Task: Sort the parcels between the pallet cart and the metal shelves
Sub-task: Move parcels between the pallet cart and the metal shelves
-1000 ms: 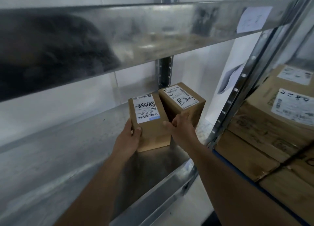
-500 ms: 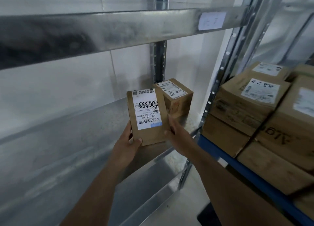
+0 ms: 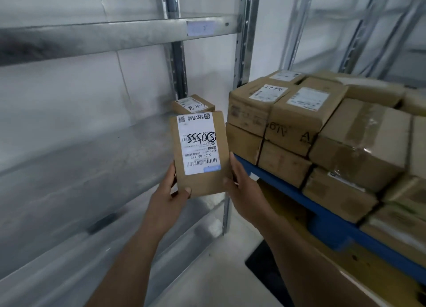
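I hold a small brown parcel (image 3: 202, 184) with a white label upright in both hands, in front of the metal shelf's right end. My left hand (image 3: 171, 196) grips its lower left edge, thumb on the front face. My right hand (image 3: 239, 184) grips its lower right edge. A second small labelled parcel (image 3: 193, 103) stands at the back right of the metal shelf (image 3: 80, 168). On the right, several brown parcels (image 3: 299, 120) are stacked on the blue pallet cart (image 3: 327, 223).
An upper shelf beam (image 3: 103, 36) with a paper tag crosses above. Perforated steel uprights (image 3: 244, 34) stand between shelf and cart. Pale floor (image 3: 207, 279) lies below, with a dark patch (image 3: 265, 263) next to the cart.
The parcel has come off the shelf, up and back toward me, away from the second parcel. My view has swung right, so the pallet cart's stack fills more of the frame.
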Tool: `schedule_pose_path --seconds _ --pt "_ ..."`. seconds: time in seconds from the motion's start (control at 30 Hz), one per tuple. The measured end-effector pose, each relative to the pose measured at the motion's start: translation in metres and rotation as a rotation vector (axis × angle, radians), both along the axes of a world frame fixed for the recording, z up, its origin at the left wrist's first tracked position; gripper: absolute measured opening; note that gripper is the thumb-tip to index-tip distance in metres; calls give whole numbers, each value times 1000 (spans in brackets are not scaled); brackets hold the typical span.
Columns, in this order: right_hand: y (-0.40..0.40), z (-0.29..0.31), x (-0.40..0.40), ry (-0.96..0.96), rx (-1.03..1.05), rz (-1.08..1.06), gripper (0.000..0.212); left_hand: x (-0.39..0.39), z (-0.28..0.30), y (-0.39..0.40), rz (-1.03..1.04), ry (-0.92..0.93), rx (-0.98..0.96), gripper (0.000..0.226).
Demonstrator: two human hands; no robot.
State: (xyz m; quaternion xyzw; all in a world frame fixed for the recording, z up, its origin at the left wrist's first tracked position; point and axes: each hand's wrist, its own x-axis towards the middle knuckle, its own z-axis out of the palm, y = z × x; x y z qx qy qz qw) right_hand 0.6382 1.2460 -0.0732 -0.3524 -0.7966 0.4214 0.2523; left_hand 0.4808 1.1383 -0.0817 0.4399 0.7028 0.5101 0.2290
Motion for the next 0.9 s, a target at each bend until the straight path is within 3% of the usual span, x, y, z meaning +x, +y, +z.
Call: schedule_pose_path --seconds 0.43,0.9 --pt "-62 22 157 141 268 -282 65 139 30 -22 -177 9 154 75" --pt "-82 70 334 311 469 -769 44 313 98 32 -698 118 319 75"
